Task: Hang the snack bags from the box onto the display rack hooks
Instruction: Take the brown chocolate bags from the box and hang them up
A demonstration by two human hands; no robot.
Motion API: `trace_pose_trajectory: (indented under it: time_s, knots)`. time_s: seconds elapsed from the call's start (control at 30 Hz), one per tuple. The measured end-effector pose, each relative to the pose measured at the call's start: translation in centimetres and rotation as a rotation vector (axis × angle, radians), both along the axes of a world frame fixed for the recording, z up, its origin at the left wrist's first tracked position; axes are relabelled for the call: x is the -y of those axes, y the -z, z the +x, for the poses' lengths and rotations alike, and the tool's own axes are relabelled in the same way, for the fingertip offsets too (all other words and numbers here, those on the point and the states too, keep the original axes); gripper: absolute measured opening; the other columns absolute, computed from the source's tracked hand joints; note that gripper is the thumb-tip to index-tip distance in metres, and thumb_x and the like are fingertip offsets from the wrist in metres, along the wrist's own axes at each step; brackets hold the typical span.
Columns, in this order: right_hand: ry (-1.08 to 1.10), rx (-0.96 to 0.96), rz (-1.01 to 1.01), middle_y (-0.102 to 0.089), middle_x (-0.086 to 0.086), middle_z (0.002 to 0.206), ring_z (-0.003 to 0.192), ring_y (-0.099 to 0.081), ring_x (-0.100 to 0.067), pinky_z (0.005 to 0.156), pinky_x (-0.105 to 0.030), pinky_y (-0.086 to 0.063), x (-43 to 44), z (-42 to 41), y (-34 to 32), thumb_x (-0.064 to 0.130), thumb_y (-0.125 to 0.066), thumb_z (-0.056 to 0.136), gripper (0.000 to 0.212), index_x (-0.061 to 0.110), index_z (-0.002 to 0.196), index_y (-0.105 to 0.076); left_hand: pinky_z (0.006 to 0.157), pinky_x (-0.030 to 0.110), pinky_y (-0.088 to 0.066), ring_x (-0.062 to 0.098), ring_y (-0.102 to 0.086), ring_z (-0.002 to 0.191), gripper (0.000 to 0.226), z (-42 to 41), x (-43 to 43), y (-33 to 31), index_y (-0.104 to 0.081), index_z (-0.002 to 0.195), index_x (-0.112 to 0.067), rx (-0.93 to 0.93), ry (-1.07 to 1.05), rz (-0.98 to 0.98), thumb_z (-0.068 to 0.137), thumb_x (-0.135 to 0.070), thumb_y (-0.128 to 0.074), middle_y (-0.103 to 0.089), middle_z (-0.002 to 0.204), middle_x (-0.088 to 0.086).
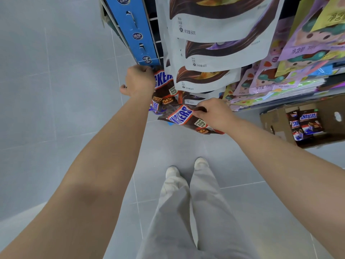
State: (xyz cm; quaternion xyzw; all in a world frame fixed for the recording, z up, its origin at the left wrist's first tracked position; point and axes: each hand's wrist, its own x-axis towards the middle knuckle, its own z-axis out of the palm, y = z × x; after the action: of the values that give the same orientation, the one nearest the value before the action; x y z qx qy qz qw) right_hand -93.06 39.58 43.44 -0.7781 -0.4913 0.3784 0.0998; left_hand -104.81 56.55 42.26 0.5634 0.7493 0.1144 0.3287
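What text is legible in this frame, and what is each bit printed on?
"SNICKERS", "8.6g": held bag
"CKERS" (first letters hidden), "8.6g": hanging bag
"SNICKERS": boxed bag
"净含量 84克": white pouch
"添乐": blue strip
Purple pouch: print too blurred to read with confidence.
Other small print on the bags: too small to read.

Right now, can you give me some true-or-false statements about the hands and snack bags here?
The right hand pinches a Snickers bag. True.
The cardboard box is empty. False: Snickers bags stand in it.
The left hand hangs open beside the leg. False: it is raised, fingers curled at a hanging Snickers bag.
White pouches hang beside purple pouches. True.
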Motion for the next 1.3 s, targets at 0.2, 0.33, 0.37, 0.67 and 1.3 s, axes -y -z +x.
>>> trace_pose_trajectory:
  time_s: [0.2,0.33,0.37,0.67,1.3]
  knots:
    - [0.009,-0.012,0.006,-0.068,-0.013,0.105,0.095,-0.061,-0.026,0.075,-0.034,-0.05,-0.2,-0.7,0.4,0.029,-0.054,0.092,0.026,0.008,0.102,-0.067,0.074,0.025,-0.049,0.015,-0.062,0.074,0.029,0.0,-1.0,-0.8,-0.045,0.066,-0.016,0.26,-0.16,-0.193,0.088,-0.026,-0.061,-0.065,0.083,0.003]
    - [0.018,-0.015,-0.019,-0.068,-0.011,0.107,0.097,-0.062,-0.025,0.08,-0.041,-0.053,-0.1,-1.0,0.5,0.03,-0.055,0.092,0.026,0.01,0.104,-0.067,0.108,0.047,-0.027,0.016,-0.059,0.08,0.027,0.4,1.2,-0.4,-0.06,0.062,-0.02,0.201,-0.165,-0.08,0.086,-0.031,-0.054,-0.06,0.066,-0.009]
    - [0.019,-0.015,-0.024,-0.068,-0.011,0.107,0.097,-0.062,-0.025,0.081,-0.042,-0.054,0.0,-1.0,0.5,0.03,-0.055,0.092,0.026,0.01,0.104,-0.066,0.109,0.046,-0.023,0.013,-0.057,0.08,0.023,0.4,1.6,-0.1,-0.064,0.068,-0.023,0.179,-0.165,-0.047,0.087,-0.032,-0.053,-0.061,0.069,-0.011]
    - [0.051,-0.043,0.009,-0.068,-0.013,0.105,0.094,-0.061,-0.025,0.067,-0.027,-0.04,-0.3,-0.8,1.0,0.026,-0.055,0.092,0.024,0.008,0.101,-0.068,0.116,0.04,-0.013,0.002,-0.052,0.076,0.016,0.0,2.1,1.2,-0.048,0.075,-0.026,0.287,-0.167,0.126,0.088,-0.033,-0.054,-0.053,0.07,-0.015]
    - [0.448,-0.277,0.096,-0.061,-0.008,0.125,0.112,-0.057,-0.02,0.081,-0.023,-0.038,-0.9,-3.9,-4.4,0.031,-0.047,0.096,0.037,0.009,0.125,-0.055,0.071,0.017,-0.054,0.007,-0.064,0.089,0.034,-6.1,3.2,-4.0,-0.053,0.123,-0.012,0.409,0.537,-0.144,0.094,-0.029,-0.054,-0.064,0.108,0.002]
